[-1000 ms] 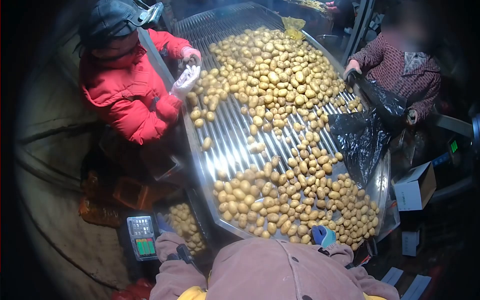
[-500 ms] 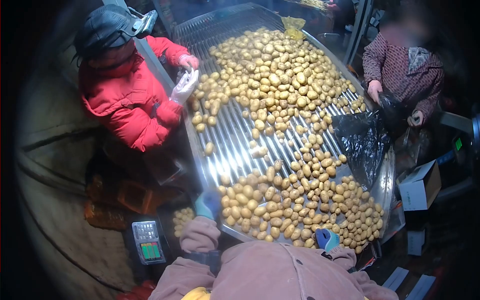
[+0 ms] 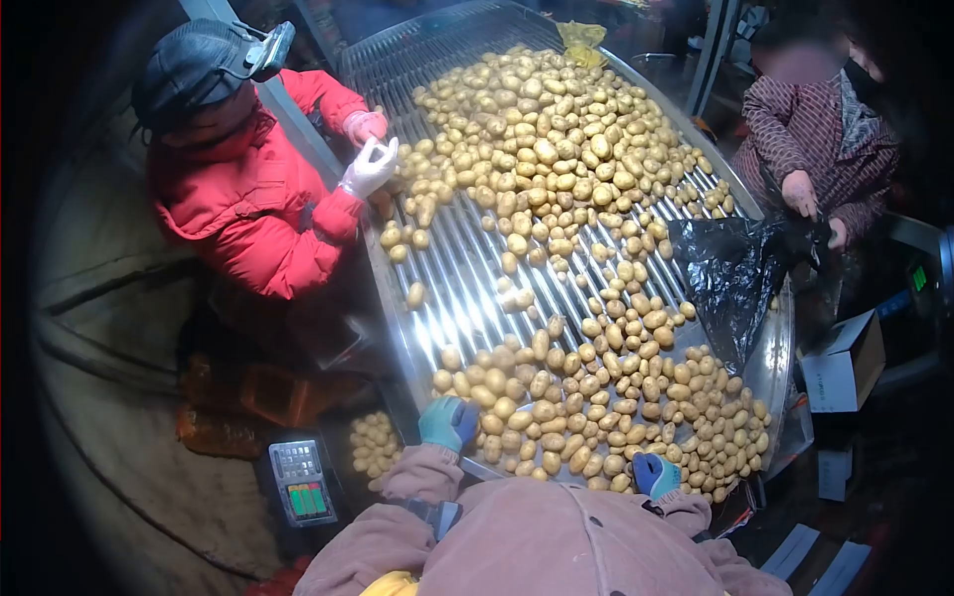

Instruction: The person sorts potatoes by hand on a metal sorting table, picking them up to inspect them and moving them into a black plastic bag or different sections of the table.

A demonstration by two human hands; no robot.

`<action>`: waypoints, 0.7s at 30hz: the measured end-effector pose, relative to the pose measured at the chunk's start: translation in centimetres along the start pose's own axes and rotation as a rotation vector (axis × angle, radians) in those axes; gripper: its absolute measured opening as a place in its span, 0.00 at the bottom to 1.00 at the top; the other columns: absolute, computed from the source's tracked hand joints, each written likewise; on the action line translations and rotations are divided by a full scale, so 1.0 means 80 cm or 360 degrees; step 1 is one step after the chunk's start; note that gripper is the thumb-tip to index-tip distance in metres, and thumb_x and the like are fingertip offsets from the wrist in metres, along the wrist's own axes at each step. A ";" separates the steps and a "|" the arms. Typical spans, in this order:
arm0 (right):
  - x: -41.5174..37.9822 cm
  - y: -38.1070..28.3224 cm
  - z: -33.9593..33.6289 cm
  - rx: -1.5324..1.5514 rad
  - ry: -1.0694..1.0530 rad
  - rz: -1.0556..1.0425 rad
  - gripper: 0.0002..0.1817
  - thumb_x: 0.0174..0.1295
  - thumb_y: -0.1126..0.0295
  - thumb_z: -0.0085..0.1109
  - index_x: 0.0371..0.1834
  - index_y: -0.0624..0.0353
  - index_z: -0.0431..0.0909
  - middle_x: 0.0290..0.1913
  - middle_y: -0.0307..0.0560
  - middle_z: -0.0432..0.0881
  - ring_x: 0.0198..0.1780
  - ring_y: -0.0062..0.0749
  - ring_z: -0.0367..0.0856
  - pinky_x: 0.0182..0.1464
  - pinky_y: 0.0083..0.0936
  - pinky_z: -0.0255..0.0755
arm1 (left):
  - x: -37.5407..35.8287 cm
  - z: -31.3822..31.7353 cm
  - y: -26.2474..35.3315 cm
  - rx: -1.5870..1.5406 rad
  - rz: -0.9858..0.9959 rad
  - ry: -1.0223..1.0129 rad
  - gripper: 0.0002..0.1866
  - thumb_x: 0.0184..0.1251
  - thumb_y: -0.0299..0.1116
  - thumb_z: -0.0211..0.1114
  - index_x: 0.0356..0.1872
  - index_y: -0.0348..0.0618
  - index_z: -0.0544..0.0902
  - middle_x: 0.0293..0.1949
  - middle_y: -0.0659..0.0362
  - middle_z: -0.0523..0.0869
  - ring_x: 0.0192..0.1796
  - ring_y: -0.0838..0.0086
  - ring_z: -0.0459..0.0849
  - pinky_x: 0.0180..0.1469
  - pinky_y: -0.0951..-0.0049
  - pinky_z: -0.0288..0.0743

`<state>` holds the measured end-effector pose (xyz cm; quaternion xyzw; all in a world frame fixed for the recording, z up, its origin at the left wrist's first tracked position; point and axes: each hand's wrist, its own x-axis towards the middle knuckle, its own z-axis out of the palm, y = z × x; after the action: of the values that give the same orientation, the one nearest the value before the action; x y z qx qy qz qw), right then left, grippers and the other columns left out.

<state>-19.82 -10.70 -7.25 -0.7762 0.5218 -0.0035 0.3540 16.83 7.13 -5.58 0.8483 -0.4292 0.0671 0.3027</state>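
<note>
My left hand (image 3: 449, 423), in a teal and blue glove, is at the lower left edge of the slatted metal sorting table (image 3: 452, 298). Its fingers are spread beside the potatoes (image 3: 494, 381), with nothing seen in its grip. My right hand (image 3: 656, 475), gloved alike, rests at the near edge against more potatoes; its fingers look extended, though their tips are partly hidden. Potatoes cover the near end of the table, and a larger heap (image 3: 547, 149) lies at its far end.
A person in a red jacket (image 3: 248, 189) stands left, a person in a patterned top (image 3: 820, 149) right, handling a black plastic bag (image 3: 730, 278). A scale display (image 3: 302, 482) and a batch of potatoes (image 3: 375, 445) are below left. A white box (image 3: 833, 377) sits right.
My left hand, blurred before, has moved right and slightly down over the table edge, where fewer potatoes now lie. The person on the right has shifted their hands on the black bag.
</note>
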 end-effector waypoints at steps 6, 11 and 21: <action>0.001 -0.002 0.004 -0.0116 0.0079 -0.0055 0.21 0.68 0.51 0.51 0.28 0.55 0.84 0.28 0.53 0.84 0.31 0.48 0.83 0.34 0.41 0.74 | -0.009 0.013 -0.009 0.0083 0.0001 -0.0003 0.17 0.64 0.47 0.64 0.20 0.51 0.75 0.25 0.60 0.78 0.31 0.60 0.79 0.34 0.60 0.73; 0.000 0.003 0.006 -0.0114 0.0105 -0.0139 0.22 0.69 0.52 0.51 0.27 0.56 0.83 0.28 0.53 0.84 0.30 0.49 0.83 0.33 0.41 0.74 | -0.019 0.043 -0.035 0.0226 -0.0284 -0.0228 0.17 0.64 0.49 0.63 0.21 0.50 0.76 0.26 0.59 0.79 0.32 0.59 0.80 0.34 0.59 0.74; -0.014 0.000 0.006 0.0895 0.0166 0.0041 0.22 0.73 0.57 0.53 0.23 0.60 0.80 0.19 0.38 0.77 0.22 0.19 0.71 0.26 0.23 0.66 | -0.023 0.042 -0.041 0.0160 0.0010 0.0005 0.17 0.65 0.50 0.62 0.23 0.50 0.77 0.29 0.57 0.81 0.35 0.57 0.81 0.36 0.58 0.75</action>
<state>-20.16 -9.51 -7.22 -0.6395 0.5277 -0.1836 0.5281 17.72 7.90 -10.47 0.8610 -0.4274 0.0909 0.2601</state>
